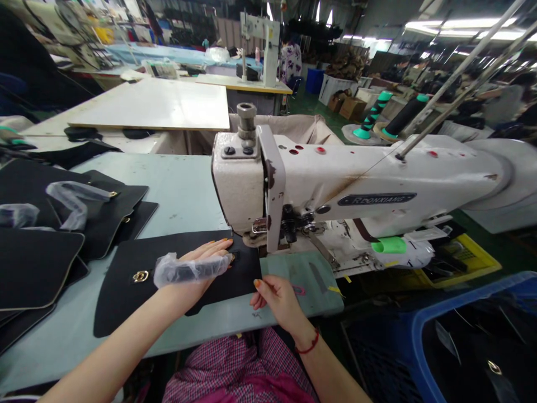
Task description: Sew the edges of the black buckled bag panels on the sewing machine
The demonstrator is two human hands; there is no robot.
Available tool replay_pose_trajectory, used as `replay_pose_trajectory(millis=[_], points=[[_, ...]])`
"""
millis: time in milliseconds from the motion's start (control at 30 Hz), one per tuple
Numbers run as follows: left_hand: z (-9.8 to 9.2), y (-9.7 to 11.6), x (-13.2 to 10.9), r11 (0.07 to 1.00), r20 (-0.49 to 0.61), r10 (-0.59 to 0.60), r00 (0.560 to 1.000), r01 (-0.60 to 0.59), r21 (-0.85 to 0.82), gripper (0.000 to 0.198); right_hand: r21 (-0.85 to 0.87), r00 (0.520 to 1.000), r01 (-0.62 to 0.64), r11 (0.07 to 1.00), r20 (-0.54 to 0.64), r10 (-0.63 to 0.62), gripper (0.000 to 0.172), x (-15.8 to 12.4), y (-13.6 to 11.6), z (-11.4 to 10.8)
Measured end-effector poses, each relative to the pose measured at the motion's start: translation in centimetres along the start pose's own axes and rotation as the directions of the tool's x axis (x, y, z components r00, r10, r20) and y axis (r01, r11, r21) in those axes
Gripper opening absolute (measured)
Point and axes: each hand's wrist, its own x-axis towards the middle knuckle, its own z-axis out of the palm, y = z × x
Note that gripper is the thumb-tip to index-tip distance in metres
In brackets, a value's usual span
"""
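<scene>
- Black panel (121, 302) lies flat on the tabletop (184, 184), at the front edge, right in front of the person. Its right end is tucked in under the head of the sewing machine (356, 179).
- Long axis of the panel runs left-right along the tabletop, tilted a little. The wide end is at the near left and the narrower end points right, toward the presser foot (260, 235).
- Gold clasp (140, 276) sits on the left half of the panel, facing up.
- Left hand (201, 266): fingers out flat and close together, palm down on top of the panel, pressing and not gripping. Fingertips point right and end just beside the foot. This is the hand nearer the needle area.
- Clear plastic wrap (184, 270) lies across the back of the left hand. Cannot tell what it is attached to.
- Right hand (279, 299): thumb and forefinger closed on the panel's right edge, near the front corner, other fingers curled. It looks like a pinch on the edge, just below and in front of the foot.
- So the panel lies left of the right hand and under the left hand, with the foot just beyond both.
- Stack of black panels (37, 263) on the far left of the tabletop, apart from the one being handled.
- Blue crate (419, 336) low on the right, beside the person.
</scene>
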Motion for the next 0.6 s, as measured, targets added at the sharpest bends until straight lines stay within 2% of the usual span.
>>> replay_pose_trajectory(millis=[100, 333, 467, 600], points=[[-0.1, -0.5, 0.1, 0.998, 0.042, 0.047, 0.998, -0.048, 0.033, 0.039, 0.01, 1.0, 0.006, 1.0, 0.014, -0.006, 0.051, 0.4, -0.2, 0.0], [-1.1, -0.4, 1.5, 0.996, 0.073, -0.069, 0.995, 0.065, 0.054, 0.04, 0.042, 1.0, 0.007, 0.999, 0.017, -0.008, 0.051, 1.6, -1.2, -0.2], [-2.3, -0.4, 3.1, 0.994, 0.158, -0.105, 0.982, 0.106, 0.003, 0.045, 0.038, 0.999, 0.03, 0.999, 0.02, -0.031, 0.05, 2.5, -1.7, -0.3], [-2.4, -1.3, 4.2, 0.972, 0.276, -0.206, 0.939, 0.229, -0.053, 0.05, 0.032, 0.998, 0.051, 0.998, 0.024, -0.052, 0.051, 3.4, -2.0, -0.4]])
